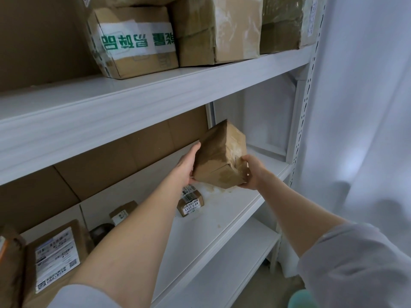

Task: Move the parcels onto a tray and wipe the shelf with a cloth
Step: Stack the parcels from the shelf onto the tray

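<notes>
A brown taped cardboard parcel [220, 158] is held tilted just above the middle white shelf [222, 218]. My left hand [186, 166] grips its left side and bottom corner, fingers flat along the side. Under its right lower corner my right hand [251, 172] curls round the parcel. A small labelled parcel [191, 202] lies on the shelf right below. Brownish stains mark the shelf near it. Further left stand another small box [121, 213], a dark object [101, 232] and a larger labelled parcel [57, 258]. No tray or cloth is in view.
The upper shelf [155, 90] carries several large cardboard boxes, one with white tape and green print [135, 41]. A lower shelf [233, 263] shows beneath. A white perforated upright [300, 130] and a white curtain [360, 130] close the right side. A teal object [304, 300] sits at the bottom right.
</notes>
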### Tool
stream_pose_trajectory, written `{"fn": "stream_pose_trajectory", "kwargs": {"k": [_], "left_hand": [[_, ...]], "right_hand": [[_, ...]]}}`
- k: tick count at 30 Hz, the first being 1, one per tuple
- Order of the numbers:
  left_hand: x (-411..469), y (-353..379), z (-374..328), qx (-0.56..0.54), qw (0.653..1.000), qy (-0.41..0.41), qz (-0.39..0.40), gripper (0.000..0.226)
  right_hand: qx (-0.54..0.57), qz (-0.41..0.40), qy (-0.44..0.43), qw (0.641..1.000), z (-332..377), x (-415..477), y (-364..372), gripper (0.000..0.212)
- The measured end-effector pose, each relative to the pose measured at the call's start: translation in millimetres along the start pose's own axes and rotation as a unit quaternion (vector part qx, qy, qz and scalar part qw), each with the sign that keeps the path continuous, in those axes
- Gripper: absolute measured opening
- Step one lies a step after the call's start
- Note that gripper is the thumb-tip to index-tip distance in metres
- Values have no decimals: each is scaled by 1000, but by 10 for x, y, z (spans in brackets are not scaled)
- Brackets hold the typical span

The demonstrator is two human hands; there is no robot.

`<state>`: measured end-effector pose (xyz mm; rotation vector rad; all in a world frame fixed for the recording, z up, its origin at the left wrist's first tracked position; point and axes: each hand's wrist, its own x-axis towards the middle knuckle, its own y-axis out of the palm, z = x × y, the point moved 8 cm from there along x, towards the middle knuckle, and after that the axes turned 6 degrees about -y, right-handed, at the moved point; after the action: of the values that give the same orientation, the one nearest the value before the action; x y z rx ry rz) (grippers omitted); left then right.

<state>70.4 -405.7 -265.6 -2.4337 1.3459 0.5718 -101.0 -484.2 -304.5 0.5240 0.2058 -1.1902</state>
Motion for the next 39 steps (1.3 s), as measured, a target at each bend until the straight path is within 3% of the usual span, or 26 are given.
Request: {"fn": "stream_pose_trajectory", "kwargs": {"k": [9,14,24,35,39], "left_hand": [[36,86,-105,-15,999,35,20,56],[64,93,-115,5,999,42,8,36],[194,95,-95,67,996,60,-23,18],[250,101,-47,109,993,50,-23,28],[256,71,-76,102,993,57,-31,27]], "right_hand": [[-37,-5,-97,995,135,94,-44,40],[-38,2,-88,995,145,114,-54,58],[9,20,-99,995,199,231,-70,64],[-9,30,-117,993,301,237,-79,47],[-52,42,-81,994,248,247,-88,53]]}}
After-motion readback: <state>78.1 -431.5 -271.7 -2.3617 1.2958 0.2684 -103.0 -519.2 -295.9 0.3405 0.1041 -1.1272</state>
